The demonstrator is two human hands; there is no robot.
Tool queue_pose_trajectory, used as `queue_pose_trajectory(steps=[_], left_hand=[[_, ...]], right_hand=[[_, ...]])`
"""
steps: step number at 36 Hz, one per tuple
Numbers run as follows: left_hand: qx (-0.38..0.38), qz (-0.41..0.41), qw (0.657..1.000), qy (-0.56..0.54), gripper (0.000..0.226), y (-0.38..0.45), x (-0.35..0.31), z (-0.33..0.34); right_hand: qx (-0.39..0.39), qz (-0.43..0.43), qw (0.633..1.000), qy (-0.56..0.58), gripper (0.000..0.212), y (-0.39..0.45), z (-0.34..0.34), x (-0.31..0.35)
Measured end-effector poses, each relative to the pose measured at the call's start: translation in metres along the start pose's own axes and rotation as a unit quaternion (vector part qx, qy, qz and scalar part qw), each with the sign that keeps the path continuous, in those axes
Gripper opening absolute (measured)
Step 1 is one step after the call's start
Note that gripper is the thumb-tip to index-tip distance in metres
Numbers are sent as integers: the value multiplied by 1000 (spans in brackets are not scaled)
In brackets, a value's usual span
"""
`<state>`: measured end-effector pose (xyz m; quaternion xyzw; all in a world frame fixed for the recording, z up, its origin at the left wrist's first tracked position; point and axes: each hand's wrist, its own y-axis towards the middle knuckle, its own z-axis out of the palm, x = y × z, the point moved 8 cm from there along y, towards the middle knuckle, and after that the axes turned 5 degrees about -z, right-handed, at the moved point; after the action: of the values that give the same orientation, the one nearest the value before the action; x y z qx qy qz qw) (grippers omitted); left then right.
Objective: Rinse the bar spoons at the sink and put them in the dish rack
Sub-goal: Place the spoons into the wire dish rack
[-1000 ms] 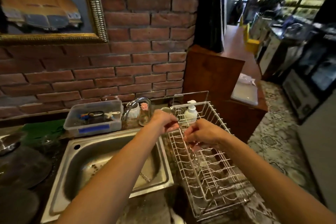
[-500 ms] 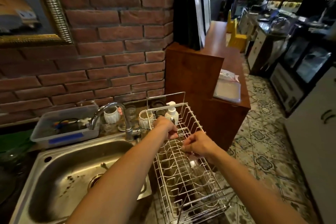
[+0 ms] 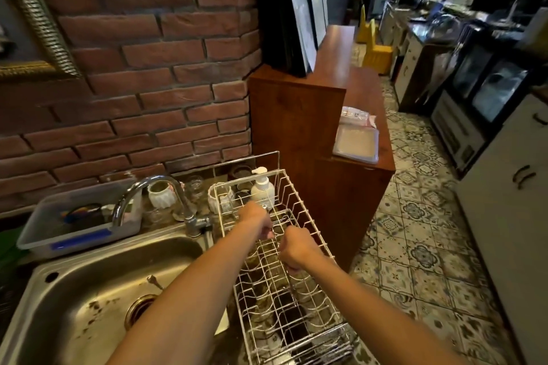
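Both hands hover over the far half of the dish rack (image 3: 299, 299), fingers curled in. The right hand (image 3: 298, 249) looks clenched and the left hand (image 3: 256, 221) pinches at something thin, but whether either grip actually has a bar spoon I cannot tell; no spoon shows clearly among the wires. One may lie there, hidden. Such spoons are likely light, stiff, thin and slippery when wet, best pinched mid-stem so they don't slide through the gaps. Left of the rack sits the sink (image 3: 44, 299), with the tap (image 3: 154, 187) behind it and a soap bottle (image 3: 262, 185) beyond the hands.
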<state>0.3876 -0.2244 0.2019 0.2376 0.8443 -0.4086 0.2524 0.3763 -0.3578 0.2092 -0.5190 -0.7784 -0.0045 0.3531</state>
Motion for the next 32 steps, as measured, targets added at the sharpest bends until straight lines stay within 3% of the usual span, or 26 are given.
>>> queue_pose_trajectory(steps=[6, 26, 32], left_hand=[[2, -22, 999, -33, 23, 10, 9, 4], [-27, 0, 999, 29, 27, 11, 6, -2], [-33, 40, 995, 79, 31, 5, -6, -17]], right_hand=[[7, -11, 999, -37, 18, 7, 8, 0], [-4, -21, 996, -82, 17, 19, 13, -6], [-9, -30, 995, -98, 16, 15, 5, 0]])
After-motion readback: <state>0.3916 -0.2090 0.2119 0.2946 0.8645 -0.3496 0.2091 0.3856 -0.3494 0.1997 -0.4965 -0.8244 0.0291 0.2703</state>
